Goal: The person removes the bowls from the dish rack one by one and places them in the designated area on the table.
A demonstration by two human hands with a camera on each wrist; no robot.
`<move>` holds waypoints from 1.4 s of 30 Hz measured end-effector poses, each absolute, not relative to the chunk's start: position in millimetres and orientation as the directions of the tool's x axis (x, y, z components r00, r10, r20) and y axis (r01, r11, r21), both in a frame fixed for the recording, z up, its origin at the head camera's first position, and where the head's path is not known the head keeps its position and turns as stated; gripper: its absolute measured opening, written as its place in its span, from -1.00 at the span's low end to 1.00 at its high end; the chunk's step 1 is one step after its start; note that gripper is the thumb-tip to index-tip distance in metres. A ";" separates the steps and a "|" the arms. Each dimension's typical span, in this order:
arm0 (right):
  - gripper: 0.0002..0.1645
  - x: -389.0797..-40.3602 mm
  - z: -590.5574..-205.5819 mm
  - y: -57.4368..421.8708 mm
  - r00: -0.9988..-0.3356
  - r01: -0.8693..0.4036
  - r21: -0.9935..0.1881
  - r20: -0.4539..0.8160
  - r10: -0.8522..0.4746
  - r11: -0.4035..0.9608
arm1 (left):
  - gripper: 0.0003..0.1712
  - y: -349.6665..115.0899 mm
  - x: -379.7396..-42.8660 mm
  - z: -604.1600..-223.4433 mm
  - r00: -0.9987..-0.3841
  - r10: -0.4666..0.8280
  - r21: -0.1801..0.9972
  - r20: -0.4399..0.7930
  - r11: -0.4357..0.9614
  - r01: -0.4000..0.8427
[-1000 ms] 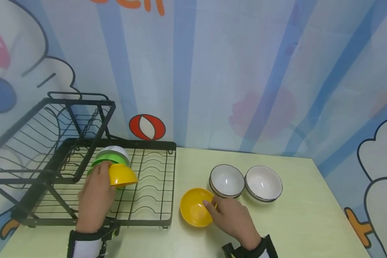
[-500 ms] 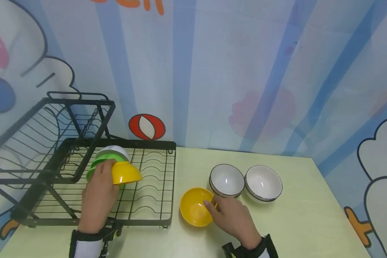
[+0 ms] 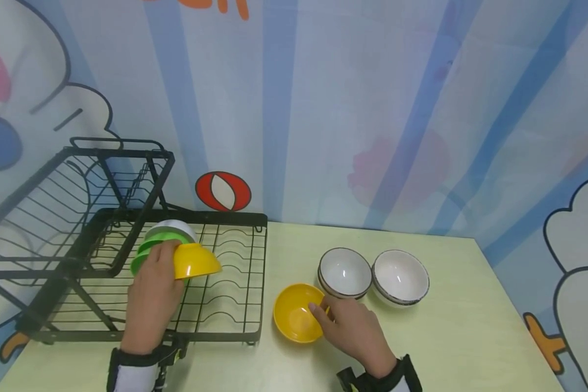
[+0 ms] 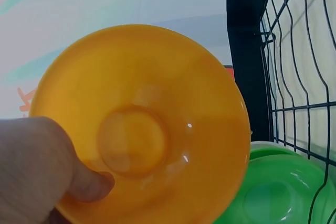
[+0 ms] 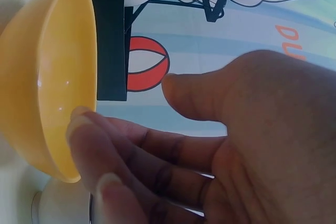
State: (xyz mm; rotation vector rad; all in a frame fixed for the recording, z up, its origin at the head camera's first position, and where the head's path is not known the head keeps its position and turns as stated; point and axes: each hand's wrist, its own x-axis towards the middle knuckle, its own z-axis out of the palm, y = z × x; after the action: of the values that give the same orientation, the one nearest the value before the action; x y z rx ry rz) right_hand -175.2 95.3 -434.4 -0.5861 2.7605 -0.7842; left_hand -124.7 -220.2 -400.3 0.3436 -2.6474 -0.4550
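My left hand (image 3: 152, 299) grips a yellow bowl (image 3: 197, 262) by its side, above the lower tier of the black dish rack (image 3: 215, 337). In the left wrist view the thumb (image 4: 89, 182) lies inside that bowl. Behind it, green bowls (image 4: 283, 182) and a white bowl (image 3: 176, 225) stand on edge in the rack, partly hidden by the hand. A second yellow bowl (image 3: 294, 318) sits upright on the table. My right hand (image 3: 355, 329) has its fingertips at that bowl's right rim; the right wrist view shows the thumb (image 5: 189, 95) held apart from the bowl.
White bowls with dark rims, a left stack (image 3: 345, 272) and another on the right (image 3: 402, 279), stand behind the right hand. The rack's raised upper tier (image 3: 44, 218) rises at the left. A printed curtain (image 3: 313, 109) hangs along the table's back edge.
My left hand has moved slightly right and up with the yellow bowl, away from the green bowls. The right hand and the yellow bowl on the table have stayed in place.
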 end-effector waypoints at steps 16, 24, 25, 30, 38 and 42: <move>-0.65 -178.6 -435.4 93.3 -0.910 -0.318 -0.543 -0.056 -0.411 0.777 | -0.25 -209.1 -127.8 -397.9 -0.880 -0.247 0.363 0.405 0.927 -0.093; -0.67 -177.3 -434.3 92.8 -0.913 -0.331 -0.554 -0.017 -0.408 0.764 | -0.15 -203.4 -129.3 -397.1 -0.909 -0.229 0.399 0.347 0.914 -0.078; -0.67 -177.1 -433.9 92.5 -0.913 -0.331 -0.557 -0.013 -0.407 0.762 | -0.15 -202.6 -129.5 -397.6 -0.911 -0.223 0.404 0.347 0.912 -0.070; -0.63 -176.0 -433.6 88.7 -0.909 -0.336 -0.588 -0.002 -0.416 0.736 | -0.13 -195.6 -131.2 -401.0 -0.905 -0.179 0.391 0.385 0.920 -0.015; -0.58 -175.3 -436.7 82.8 -0.894 -0.353 -0.617 0.000 -0.448 0.703 | -0.12 -182.8 -133.8 -405.5 -0.908 -0.134 0.391 0.396 0.920 0.035; -0.55 -175.0 -436.6 81.5 -0.894 -0.349 -0.629 0.001 -0.448 0.695 | -0.10 -178.8 -133.9 -407.3 -0.899 -0.124 0.395 0.420 0.917 0.059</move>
State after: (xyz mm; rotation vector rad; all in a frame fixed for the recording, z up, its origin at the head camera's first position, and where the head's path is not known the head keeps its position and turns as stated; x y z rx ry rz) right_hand -175.0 81.5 -436.6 -0.6514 2.7498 -0.9733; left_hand -133.9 -178.8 -407.3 0.0470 -2.6302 -0.5610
